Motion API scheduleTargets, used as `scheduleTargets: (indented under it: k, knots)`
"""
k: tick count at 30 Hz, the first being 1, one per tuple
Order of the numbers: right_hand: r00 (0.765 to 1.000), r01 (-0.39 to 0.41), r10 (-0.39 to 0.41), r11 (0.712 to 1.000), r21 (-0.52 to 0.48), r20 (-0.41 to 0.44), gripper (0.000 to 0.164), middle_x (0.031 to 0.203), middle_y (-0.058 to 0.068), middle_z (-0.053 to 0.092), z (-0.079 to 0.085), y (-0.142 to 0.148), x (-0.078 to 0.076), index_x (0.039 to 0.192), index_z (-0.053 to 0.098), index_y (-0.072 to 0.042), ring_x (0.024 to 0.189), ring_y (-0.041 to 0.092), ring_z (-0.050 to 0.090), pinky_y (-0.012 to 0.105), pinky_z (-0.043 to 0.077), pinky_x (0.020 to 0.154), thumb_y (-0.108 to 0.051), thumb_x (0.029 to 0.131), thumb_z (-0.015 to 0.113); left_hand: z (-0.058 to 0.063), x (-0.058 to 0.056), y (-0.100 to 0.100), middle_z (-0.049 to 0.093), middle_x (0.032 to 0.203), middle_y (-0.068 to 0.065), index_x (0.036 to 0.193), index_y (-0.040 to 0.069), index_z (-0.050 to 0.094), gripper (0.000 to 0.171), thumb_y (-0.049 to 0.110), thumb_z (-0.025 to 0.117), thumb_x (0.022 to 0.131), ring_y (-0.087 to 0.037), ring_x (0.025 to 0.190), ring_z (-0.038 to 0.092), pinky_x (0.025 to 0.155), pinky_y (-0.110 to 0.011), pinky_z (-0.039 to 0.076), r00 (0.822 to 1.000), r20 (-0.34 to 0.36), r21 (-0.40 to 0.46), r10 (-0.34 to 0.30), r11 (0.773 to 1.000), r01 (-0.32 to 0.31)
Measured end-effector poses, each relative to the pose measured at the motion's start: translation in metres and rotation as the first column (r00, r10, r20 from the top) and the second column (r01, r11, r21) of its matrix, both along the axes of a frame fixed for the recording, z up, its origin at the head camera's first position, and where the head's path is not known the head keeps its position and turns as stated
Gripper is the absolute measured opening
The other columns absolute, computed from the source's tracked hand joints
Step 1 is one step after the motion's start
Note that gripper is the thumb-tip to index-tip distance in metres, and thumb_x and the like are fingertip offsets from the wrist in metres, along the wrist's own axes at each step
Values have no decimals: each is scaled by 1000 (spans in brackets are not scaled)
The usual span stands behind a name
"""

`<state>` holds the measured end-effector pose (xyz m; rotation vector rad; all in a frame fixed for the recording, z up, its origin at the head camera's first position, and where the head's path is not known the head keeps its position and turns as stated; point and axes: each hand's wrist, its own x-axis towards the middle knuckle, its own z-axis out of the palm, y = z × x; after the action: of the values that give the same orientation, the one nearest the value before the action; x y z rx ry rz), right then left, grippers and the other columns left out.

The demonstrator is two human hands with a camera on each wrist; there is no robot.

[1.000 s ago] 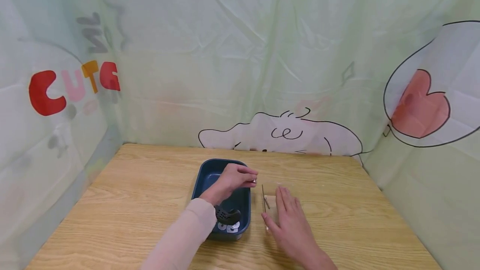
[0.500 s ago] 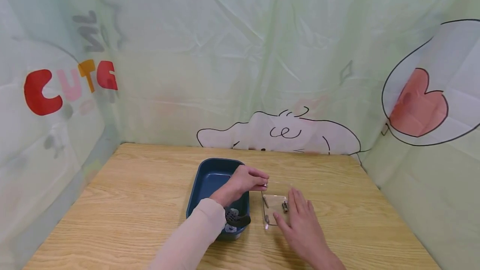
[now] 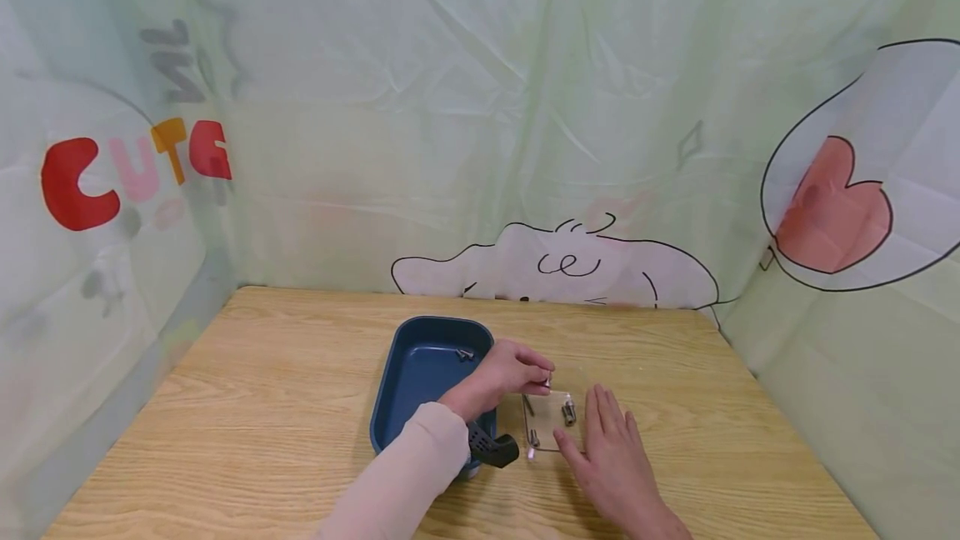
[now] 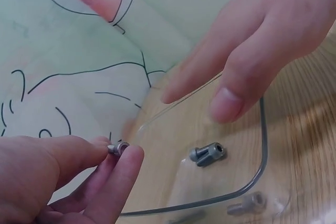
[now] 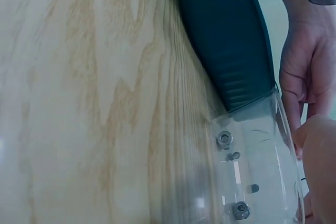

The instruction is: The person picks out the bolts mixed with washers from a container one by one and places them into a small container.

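Tabletop (image 3: 300,365) roomy both sides; left hand (image 3: 508,373) pinches bolt (image 4: 121,148).

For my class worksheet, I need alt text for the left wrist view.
A left hand pinches a small metal screw near a clear tray holding more screws. The right hand extends from the upper right, close to the tray, which stands on a wooden table before a pale curtain with cartoon outlines.

Silver bolt (image 4: 119,148) near transparent container (image 3: 547,433)
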<state>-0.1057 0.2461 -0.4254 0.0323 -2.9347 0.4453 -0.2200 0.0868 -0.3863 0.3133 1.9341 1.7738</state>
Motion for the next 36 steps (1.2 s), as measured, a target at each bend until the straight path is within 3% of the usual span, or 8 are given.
scheduleTargets:
  k: [11, 16, 23, 31, 36]
  knots:
    - [1000, 2, -2, 1000, 23, -4, 83, 157, 34, 23, -7, 1, -1, 147, 27, 16, 147, 49, 21, 71, 19, 116, -49, 101, 48, -4, 5, 10, 74, 97, -13, 107, 1, 74, 18, 2, 66, 91, -18, 80, 76, 89, -42, 59, 1000, -6, -32, 7, 999, -7]
    - [1000, -1, 1, 1000, 20, -11, 82, 157, 34, 23, -10, 1, -1, 148, 26, 16, 147, 50, 21, 71, 19, 115, -48, 101, 48, -4, 9, 14, 74, 97, -14, 107, -1, 74, 18, 0, 66, 91, -21, 81, 76, 86, -40, 61, 1000, -15, -34, -6, 999, 5]
    - [1000, 5, -5, 1000, 18, 3, 82, 157, 34, 22, -9, 2, -1, 148, 25, 16, 147, 49, 20, 71, 17, 116, -48, 101, 47, -5, 10, 15, 73, 99, -11, 109, 3, 73, 18, 2, 65, 93, -18, 83, 75, 86, -39, 61, 1000, -25, -102, -12, 995, 9]
    - [999, 10, -10, 1000, 13, 40, 85, 158, 34, 19, -7, 2, -2, 149, 22, 15, 148, 49, 17, 71, 15, 117, -51, 102, 44, 1, 6, 1, 74, 101, -12, 115, 1, 70, 22, 5, 62, 95, -22, 94, 74, 93, -41, 58, 999, -22, -40, -47, 998, 46]
    - [999, 13, -14, 1000, 19, 42, 85, 159, 34, 18, -5, 1, -2, 149, 22, 15, 148, 49, 16, 70, 15, 117, -52, 102, 44, 2, 1, -8, 74, 106, -17, 118, -3, 68, 24, 7, 60, 97, -29, 101, 73, 95, -43, 57, 999, -10, 14, -33, 999, 33]
